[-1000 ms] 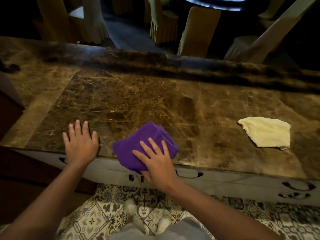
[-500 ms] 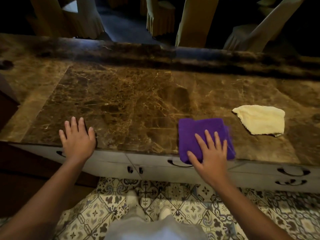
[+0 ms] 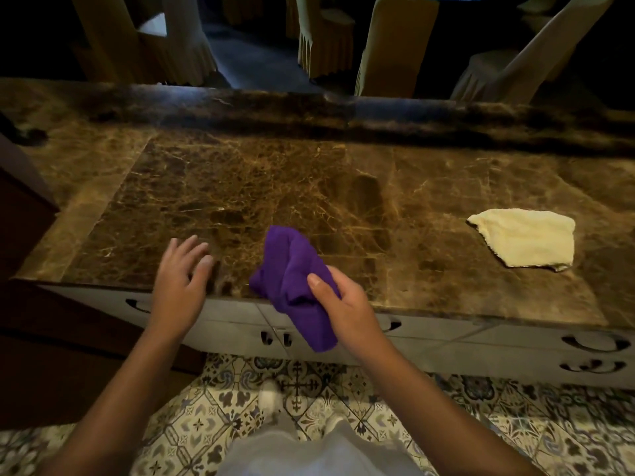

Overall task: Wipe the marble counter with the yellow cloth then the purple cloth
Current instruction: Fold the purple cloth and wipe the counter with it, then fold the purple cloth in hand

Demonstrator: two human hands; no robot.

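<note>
Head view: the right hand [image 3: 347, 305] has its fingers closed round a bunched purple cloth [image 3: 295, 283], thumb on top, with cloth hanging below the fingers over the front edge of the brown veined marble counter [image 3: 240, 187]. The left hand [image 3: 178, 280], blurred, holds nothing, its fingers spread just left of the cloth. A flat pale-yellow cloth [image 3: 529, 240] lies on the counter well right of the right-hand fingers.
</note>
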